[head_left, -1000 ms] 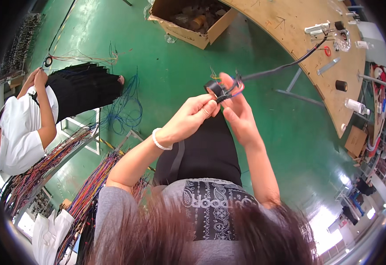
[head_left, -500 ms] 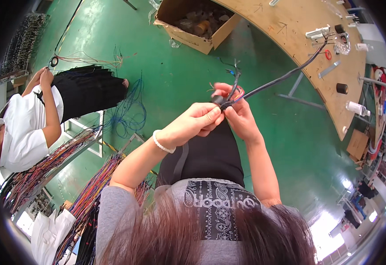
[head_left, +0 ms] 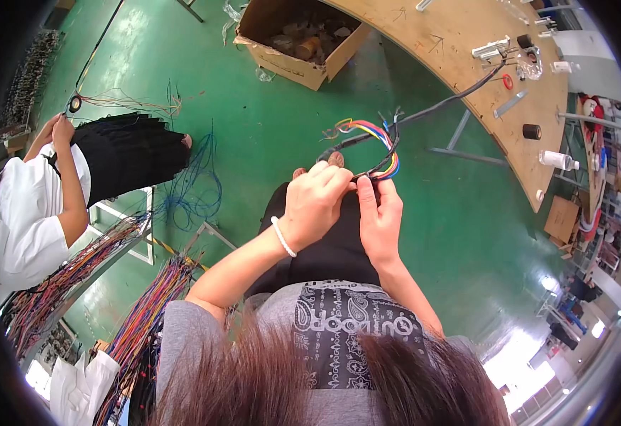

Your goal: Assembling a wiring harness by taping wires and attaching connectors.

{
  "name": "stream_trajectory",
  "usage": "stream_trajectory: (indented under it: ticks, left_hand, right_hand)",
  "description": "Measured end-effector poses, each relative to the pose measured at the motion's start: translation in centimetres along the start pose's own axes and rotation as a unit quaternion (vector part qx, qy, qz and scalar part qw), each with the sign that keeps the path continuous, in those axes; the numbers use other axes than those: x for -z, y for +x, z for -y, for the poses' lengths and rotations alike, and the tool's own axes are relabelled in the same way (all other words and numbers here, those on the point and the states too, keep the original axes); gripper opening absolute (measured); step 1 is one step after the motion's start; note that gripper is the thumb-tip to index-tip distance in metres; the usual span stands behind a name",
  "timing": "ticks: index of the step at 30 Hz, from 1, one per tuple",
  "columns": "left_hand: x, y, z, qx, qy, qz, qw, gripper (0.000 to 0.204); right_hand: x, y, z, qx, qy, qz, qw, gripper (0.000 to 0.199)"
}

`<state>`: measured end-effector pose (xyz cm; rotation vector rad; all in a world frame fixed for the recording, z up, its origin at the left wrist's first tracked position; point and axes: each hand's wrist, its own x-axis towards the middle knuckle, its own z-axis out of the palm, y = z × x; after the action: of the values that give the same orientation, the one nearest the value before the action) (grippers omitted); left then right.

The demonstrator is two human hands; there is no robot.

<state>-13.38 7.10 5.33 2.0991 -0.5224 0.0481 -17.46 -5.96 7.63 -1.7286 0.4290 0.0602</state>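
Both your hands are out in front of you, over the green floor [head_left: 268, 117], and they are busy with a bundle of wires [head_left: 381, 133]. Your left hand [head_left: 315, 202], with a white bracelet [head_left: 283, 236] on its wrist, is curled up tight and grips a black part of the bundle. Your right hand [head_left: 381, 220] is just beside it, pinching the wires between thumb and fingers. Above your right hand, red, yellow, white and blue wires bend round in a loop. A brown shape [head_left: 336, 160] peeks out past your left hand, but it is too hard to see what it is. A long black cable [head_left: 459, 96] goes up to the right, to the wooden surface [head_left: 459, 60]. On that surface are a black roll [head_left: 532, 131], a red ring [head_left: 507, 82] and a clear bottle [head_left: 557, 160]. A cardboard box [head_left: 282, 67] sits on the floor ahead of you. To your left, a person in a white top [head_left: 37, 202] has both hands near another black roll [head_left: 75, 104].
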Motion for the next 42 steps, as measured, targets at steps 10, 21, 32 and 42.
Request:
stream_trajectory:
  ticks: [10, 21, 32, 42]
  left_hand:
    - [1.1, 4.2, 4.7, 0.221, -0.318, 0.032, 0.922, 0.022]
    - [2.6, 6.6, 3.7, 0.289, -0.424, 0.013, 0.859, 0.023]
    - [3.1, 11.2, 4.4, 0.119, 0.017, -0.051, 0.991, 0.026]
    - [-4.7, 17.5, 3.5, 0.362, -0.459, -0.480, 0.654, 0.019]
  right_hand:
    - [4.9, 6.6, 5.0, -0.011, -0.029, 0.084, 0.996, 0.022]
    - [0.3, 13.0, 6.2, -0.141, 0.048, 0.144, 0.978, 0.028]
    - [-0.9, 24.3, 5.6, -0.041, 0.065, 0.454, 0.888, 0.012]
    - [-2.7, 28.4, 4.8, -0.185, 0.171, 0.359, 0.899, 0.013]
